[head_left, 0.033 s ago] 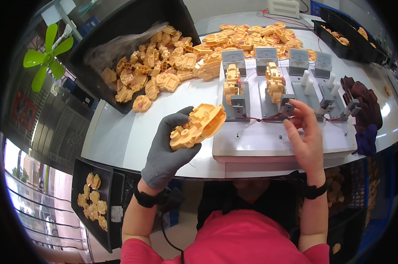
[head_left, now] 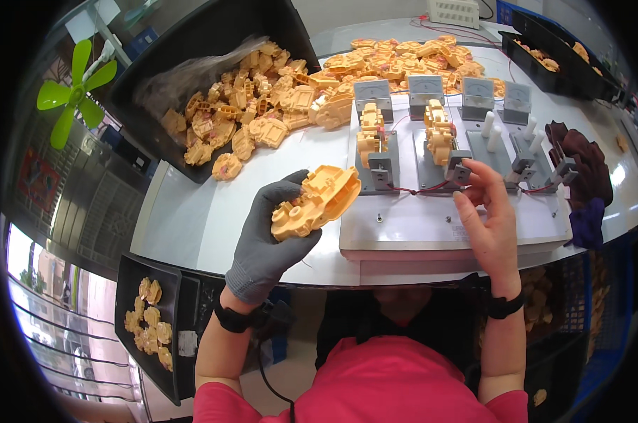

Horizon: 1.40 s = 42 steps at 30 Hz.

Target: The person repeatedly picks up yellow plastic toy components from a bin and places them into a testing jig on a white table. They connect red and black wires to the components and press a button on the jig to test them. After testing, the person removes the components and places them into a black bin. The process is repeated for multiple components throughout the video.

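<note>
My left hand (head_left: pixel 266 236), in a grey glove, is closed around a yellow-orange plastic housing (head_left: pixel 312 204) with moulded ribs and an open hollow side. It holds the part tilted above the table's front. My bare right hand (head_left: pixel 489 222) is at the second station of a white test fixture (head_left: pixel 403 236). Its index fingertip is at the grey clamp block (head_left: pixel 458 168), with the thumb apart below it. A yellow housing (head_left: pixel 439 134) stands upright in that station. Another upright housing (head_left: pixel 370 137) sits in the station to its left.
Analog meters (head_left: pixel 424 86) line the fixture's back; white pegs (head_left: pixel 488 125) stand on its right. A black bin (head_left: pixel 213 77) spills housings toward a large pile (head_left: pixel 403 60). Dark gloves (head_left: pixel 579 166) lie at right. A black tray (head_left: pixel 181 317) with parts is lower left, near a green fan (head_left: pixel 77 92).
</note>
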Available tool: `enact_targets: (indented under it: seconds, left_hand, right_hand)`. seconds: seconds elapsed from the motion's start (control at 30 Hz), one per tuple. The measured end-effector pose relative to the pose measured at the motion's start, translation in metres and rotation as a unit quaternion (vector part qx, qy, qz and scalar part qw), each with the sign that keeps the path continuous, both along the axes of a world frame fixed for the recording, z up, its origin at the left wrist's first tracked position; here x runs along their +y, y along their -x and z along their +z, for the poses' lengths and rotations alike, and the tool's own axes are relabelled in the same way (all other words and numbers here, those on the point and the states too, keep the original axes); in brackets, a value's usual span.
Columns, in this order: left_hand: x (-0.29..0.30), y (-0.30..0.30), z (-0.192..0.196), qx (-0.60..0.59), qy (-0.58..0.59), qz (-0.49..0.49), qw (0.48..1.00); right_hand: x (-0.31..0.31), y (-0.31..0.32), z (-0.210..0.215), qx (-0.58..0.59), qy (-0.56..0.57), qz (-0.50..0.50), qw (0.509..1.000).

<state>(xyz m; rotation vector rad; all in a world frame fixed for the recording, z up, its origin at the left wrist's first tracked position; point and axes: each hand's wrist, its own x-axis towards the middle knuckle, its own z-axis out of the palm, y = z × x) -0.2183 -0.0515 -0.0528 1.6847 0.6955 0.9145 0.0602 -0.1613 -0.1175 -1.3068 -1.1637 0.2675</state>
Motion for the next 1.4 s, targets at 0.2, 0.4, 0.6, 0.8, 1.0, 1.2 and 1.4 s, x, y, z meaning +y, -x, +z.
enact_targets:
  seconds: [0.2,0.4,0.6,0.8,1.0,1.2,1.4]
  left_hand:
    - [0.001,-0.006,0.004,-0.055,0.078,-0.020,0.995]
    - [0.010,-0.010,0.000,-0.087,0.159,0.001,0.983]
    - [0.017,-0.021,0.007,-0.181,0.232,-0.121,0.948]
    - [0.025,-0.032,0.023,-0.116,0.250,-0.164,0.947]
    - [0.036,-0.073,0.063,-0.036,0.225,-0.203,0.952]
    - [0.066,-0.160,0.112,0.246,-0.152,-0.176,0.941]
    - [0.063,-0.267,0.094,0.362,-0.493,-0.167,0.773]
  right_hand:
    - [-0.001,0.001,0.003,-0.013,-0.007,-0.011,1.000]
    - [-0.015,-0.025,0.009,-0.003,-0.091,-0.163,0.983]
    - [-0.026,-0.062,0.001,0.002,-0.019,-0.188,0.982]
    - [-0.027,-0.056,0.000,-0.012,-0.037,-0.162,0.986]
    - [-0.030,-0.053,-0.002,0.026,-0.043,-0.151,0.987]
    - [-0.030,-0.056,0.000,-0.003,-0.087,-0.122,0.989]
    - [-0.034,-0.060,0.002,0.016,-0.074,-0.098,0.992]
